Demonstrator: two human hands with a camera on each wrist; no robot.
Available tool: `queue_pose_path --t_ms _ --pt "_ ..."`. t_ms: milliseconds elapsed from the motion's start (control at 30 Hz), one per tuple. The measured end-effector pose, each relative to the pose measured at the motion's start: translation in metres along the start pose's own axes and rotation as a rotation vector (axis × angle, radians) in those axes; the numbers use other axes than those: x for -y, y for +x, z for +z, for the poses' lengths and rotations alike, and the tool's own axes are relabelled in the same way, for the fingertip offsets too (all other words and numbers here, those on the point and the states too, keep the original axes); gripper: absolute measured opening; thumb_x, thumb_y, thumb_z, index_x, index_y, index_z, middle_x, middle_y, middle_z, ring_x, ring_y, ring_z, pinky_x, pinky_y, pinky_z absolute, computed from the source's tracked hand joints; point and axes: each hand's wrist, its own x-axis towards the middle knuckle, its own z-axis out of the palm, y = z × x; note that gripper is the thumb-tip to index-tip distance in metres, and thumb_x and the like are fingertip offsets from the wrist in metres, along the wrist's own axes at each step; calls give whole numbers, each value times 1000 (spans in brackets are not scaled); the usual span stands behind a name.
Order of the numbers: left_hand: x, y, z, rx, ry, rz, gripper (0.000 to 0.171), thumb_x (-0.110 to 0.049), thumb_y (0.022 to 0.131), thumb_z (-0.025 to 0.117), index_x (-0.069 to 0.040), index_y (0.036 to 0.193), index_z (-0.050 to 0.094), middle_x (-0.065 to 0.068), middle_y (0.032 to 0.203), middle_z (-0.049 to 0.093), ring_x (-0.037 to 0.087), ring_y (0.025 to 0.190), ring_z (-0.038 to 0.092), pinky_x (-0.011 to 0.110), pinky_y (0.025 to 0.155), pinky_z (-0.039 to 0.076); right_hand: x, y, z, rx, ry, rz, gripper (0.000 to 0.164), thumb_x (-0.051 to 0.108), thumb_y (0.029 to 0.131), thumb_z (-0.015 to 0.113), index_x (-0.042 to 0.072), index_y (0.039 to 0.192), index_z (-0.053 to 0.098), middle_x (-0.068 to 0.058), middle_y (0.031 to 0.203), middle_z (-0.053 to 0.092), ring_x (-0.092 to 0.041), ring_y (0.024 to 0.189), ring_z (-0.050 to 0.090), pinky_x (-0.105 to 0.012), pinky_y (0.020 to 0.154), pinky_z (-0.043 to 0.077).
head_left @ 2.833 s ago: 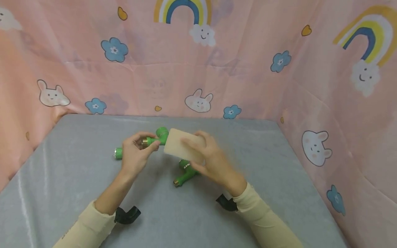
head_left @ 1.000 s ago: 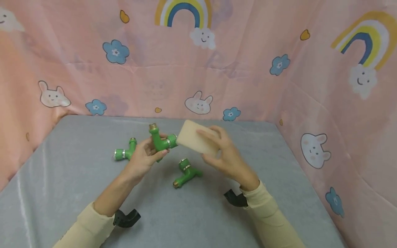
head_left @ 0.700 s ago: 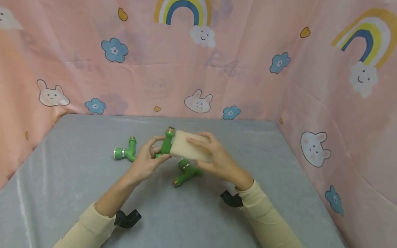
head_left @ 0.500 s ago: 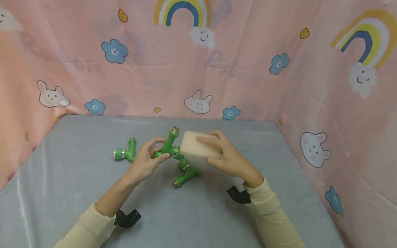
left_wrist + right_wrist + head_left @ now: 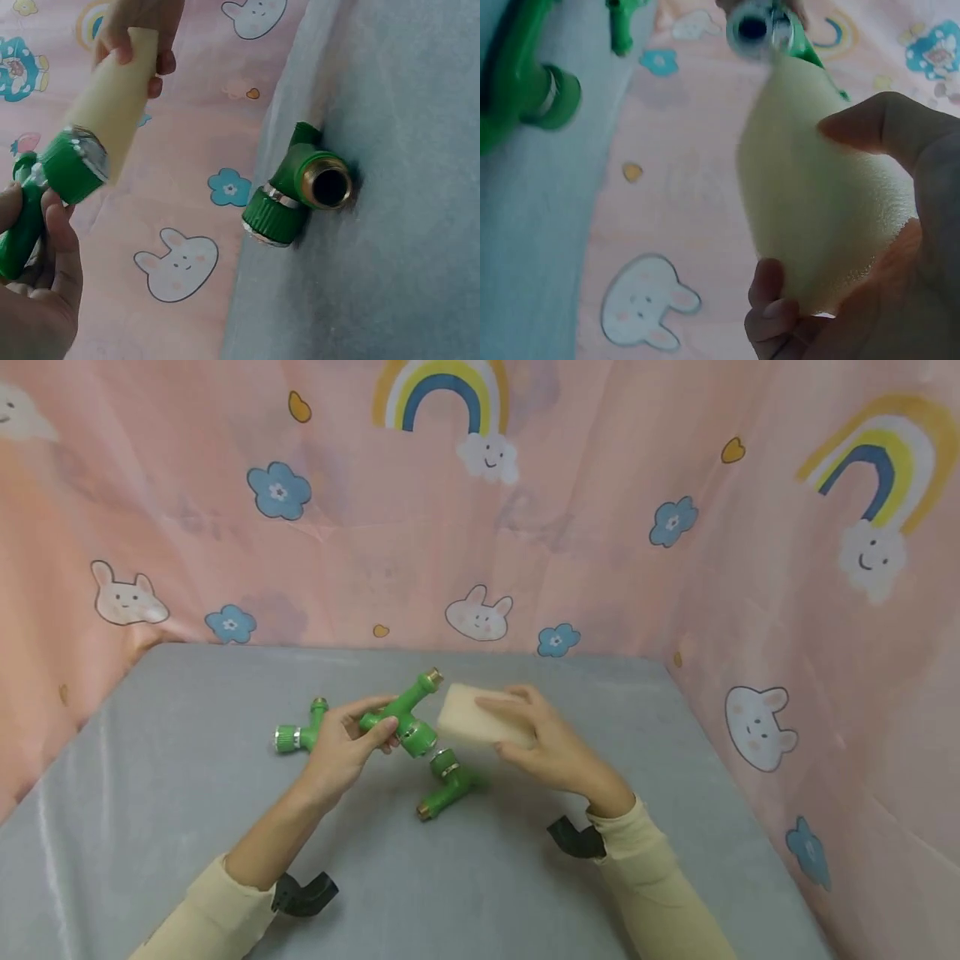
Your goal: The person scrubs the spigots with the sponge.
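My left hand pinches a green tap between thumb and fingers, holding it above the table. Its brass threaded end points up and to the right, and its ridged green cap faces down to the right. In my right hand is a cream sponge, gripped by its far end, with its near edge close to the tap. In the left wrist view the sponge overlaps the tap's cap. The right wrist view shows thumb and fingers around the sponge.
A second green tap lies on the grey cloth-covered table just below the hands. Another green tap lies left, partly behind the left hand. A pink patterned curtain stands along the back and sides.
The held tap has been turned over in the left hand, its brass end swinging from left to upper right. The sponge went back and forth against it and now sits slightly right of it.
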Motion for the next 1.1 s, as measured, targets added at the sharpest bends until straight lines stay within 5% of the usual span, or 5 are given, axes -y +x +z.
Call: queue_pose_path --t_ms 133,333,567,833,1100 --pt "-1 -3 -3 -36 -93 -107 31 -16 106 52 1 132 51 -15 85 71 3 83 70 22 80 59 -5 -6 -5 -110 7 -66 63 7 85 70 22 144 57 -16 146 42 -35 119 51 -40 86 52" --pt "-4 -2 0 50 -240 -244 26 -29 109 45 -9 126 49 -10 96 71 5 88 72 23 84 59 -3 1 17 -239 -210 -408 68 -3 79 76 20 141 59 -18 143 45 -38 128 44 -52 92 54" --pt "-3 2 -3 196 -295 -254 24 -30 109 44 -13 126 44 -9 102 71 6 91 71 23 84 59 -3 9 30 -368 -449 -589 72 -15 72 79 20 133 64 -17 137 50 -40 125 45 -52 94 55" --pt "0 5 -15 299 -350 -320 8 -18 108 46 -18 116 48 -9 102 71 6 86 69 24 85 57 0 16 34 -342 -552 -636 64 -15 78 72 22 131 68 -12 136 52 -35 124 47 -44 91 57" --pt "-2 6 -21 192 -383 -377 5 -22 108 48 -21 111 53 -12 94 71 2 86 68 21 85 56 -10 14 21 -361 -497 -495 69 -21 73 73 18 130 68 -17 137 52 -40 123 44 -46 83 60"
